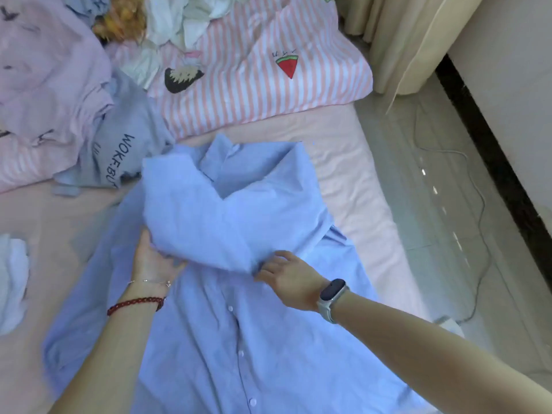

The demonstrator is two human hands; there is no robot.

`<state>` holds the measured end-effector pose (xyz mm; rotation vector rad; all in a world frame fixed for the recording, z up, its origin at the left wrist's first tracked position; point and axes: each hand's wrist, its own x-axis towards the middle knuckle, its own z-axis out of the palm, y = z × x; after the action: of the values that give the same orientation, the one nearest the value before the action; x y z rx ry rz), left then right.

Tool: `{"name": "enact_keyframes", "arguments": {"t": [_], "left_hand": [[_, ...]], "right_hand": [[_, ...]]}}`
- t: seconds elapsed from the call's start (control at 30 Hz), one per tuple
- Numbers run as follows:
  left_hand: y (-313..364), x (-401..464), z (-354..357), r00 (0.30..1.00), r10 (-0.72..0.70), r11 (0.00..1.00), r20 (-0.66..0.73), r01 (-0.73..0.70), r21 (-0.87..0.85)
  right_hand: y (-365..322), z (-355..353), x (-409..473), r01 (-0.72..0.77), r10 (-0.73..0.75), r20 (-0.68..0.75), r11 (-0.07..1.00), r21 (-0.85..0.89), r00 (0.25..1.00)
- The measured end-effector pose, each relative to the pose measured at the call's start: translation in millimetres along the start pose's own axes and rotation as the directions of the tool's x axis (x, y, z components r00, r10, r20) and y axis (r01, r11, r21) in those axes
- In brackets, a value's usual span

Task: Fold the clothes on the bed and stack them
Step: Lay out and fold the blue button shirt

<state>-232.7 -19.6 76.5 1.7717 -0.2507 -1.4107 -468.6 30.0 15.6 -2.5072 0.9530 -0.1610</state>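
Note:
A light blue button-up shirt (227, 339) lies front up on the pink bed sheet (352, 162), collar at the far end. Both of its sleeves are folded across the chest, forming a V. My left hand (152, 258) grips the lower edge of the left folded sleeve, fingers tucked under the cloth. The end of the right folded sleeve is pinched by my right hand (286, 276), which wears a watch on its wrist.
Unfolded clothes lie at the far side: a pink garment (50, 85), a grey-blue one with lettering (119, 144), white pieces (179, 22). A pink striped duvet (268, 70) sits behind the shirt. White cloth (12, 279) lies left. The bed edge and floor with a cable are right.

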Motion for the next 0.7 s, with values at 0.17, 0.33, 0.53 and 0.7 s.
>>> {"name": "enact_keyframes", "arguments": {"t": [0.17, 0.33, 0.53, 0.7], "left_hand": [[-55.8, 13.1, -74.7, 0.971, -0.222, 0.973, -0.091, 0.213, -0.094], [-76.5, 23.1, -101.4, 0.957, -0.206, 0.978, -0.206, 0.193, -0.084], [-51.7, 64.9, -107.9, 0.986, -0.107, 0.991, -0.124, 0.115, 0.064], [-15.6, 83.2, -101.5, 0.993, -0.052, 0.998, 0.103, 0.049, 0.040]], "right_hand": [[-22.7, 43.4, -8.6, -0.297, 0.287, 0.182, 0.955, 0.028, 0.940], [-32.0, 55.5, 2.1, -0.428, 0.441, 0.167, 0.897, -0.110, 0.882], [-56.1, 63.7, 39.5, -0.455, 0.453, 0.083, 0.890, 0.005, 0.887], [-76.9, 64.8, 89.9, -0.769, 0.738, 0.259, 0.516, 0.378, 0.623]]}}
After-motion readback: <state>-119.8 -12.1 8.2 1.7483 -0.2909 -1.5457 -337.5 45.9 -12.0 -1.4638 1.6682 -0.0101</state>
